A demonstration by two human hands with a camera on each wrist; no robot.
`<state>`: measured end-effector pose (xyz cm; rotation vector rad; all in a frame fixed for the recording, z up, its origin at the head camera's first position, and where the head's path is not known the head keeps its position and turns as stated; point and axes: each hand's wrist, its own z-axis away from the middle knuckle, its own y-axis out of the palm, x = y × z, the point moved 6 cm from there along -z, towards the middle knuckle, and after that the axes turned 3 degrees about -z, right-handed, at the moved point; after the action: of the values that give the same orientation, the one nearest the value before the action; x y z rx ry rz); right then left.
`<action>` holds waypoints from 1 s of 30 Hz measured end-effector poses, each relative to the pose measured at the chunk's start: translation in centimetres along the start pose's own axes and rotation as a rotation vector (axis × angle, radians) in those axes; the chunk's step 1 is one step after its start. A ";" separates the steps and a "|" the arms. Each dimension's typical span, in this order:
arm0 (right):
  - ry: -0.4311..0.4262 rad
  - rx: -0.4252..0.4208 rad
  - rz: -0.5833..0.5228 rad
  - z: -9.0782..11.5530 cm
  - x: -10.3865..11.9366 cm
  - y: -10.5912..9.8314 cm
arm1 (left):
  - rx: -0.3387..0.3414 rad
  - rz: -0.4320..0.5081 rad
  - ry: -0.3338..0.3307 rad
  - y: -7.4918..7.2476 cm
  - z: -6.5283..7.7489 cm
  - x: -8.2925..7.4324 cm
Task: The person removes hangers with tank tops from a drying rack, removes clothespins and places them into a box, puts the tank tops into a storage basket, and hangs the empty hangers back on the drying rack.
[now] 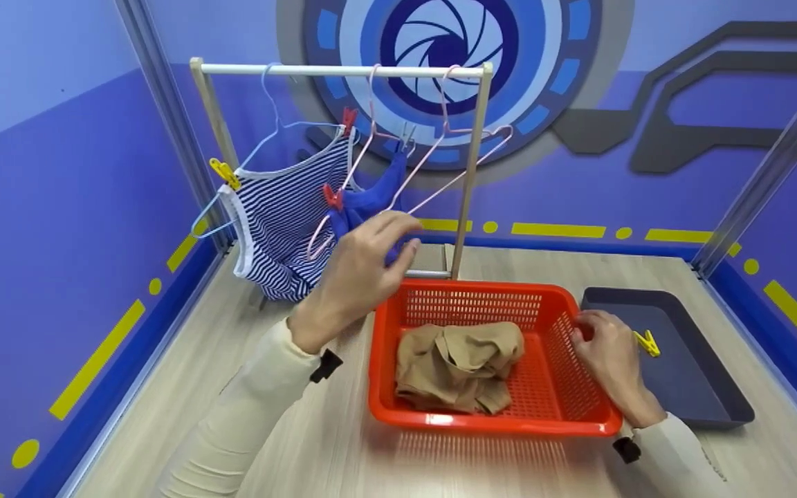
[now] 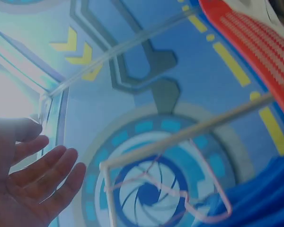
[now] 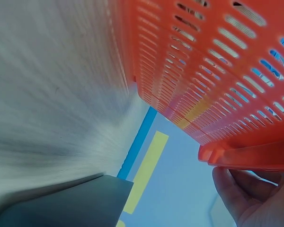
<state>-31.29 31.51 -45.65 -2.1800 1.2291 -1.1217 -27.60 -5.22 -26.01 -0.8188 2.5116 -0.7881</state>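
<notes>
My left hand [image 1: 374, 259] is raised in front of the drying rack, its fingers loosely bent and holding nothing; the left wrist view shows the same hand [image 2: 42, 179] apart from everything. Behind it in the head view, a blue garment [image 1: 378, 197] hangs on a pink hanger [image 1: 364, 155] with a red clothespin [image 1: 333, 197] and a grey one. My right hand [image 1: 609, 349] grips the right rim of a red plastic basket [image 1: 468, 420], as the right wrist view also shows, with fingers [image 3: 232, 189] at the rim. Inside the basket lies a crumpled tan cloth garment [image 1: 461, 366].
On the rack's bar [image 1: 329, 70], a striped top [image 1: 288, 214] hangs from a blue hanger [image 1: 275, 117] with yellow and red clothespins. Another pink hanger [image 1: 443, 111] hangs bare at the right. A dark grey tray [image 1: 689, 373] holding a yellow clothespin [image 1: 647, 344] stands right of the basket.
</notes>
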 end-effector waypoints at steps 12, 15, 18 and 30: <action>0.022 -0.005 -0.020 0.0 -0.1 -0.1 | -0.280 -0.116 -0.198 -4.0 2.0 5.6; 0.033 -0.002 -0.025 0.1 -0.1 0.0 | -0.279 -0.166 -0.304 -4.1 2.6 7.2; 0.045 0.002 -0.033 0.1 -0.1 0.0 | -0.229 -0.185 -0.393 -3.8 3.2 8.7; 0.081 0.004 -0.057 -0.6 -0.3 0.8 | -0.122 -0.136 -0.468 -2.3 4.0 10.6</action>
<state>-32.29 31.40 -45.92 -2.1988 1.2034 -1.2459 -32.65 -15.03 -29.61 -1.0826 2.1161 -0.4219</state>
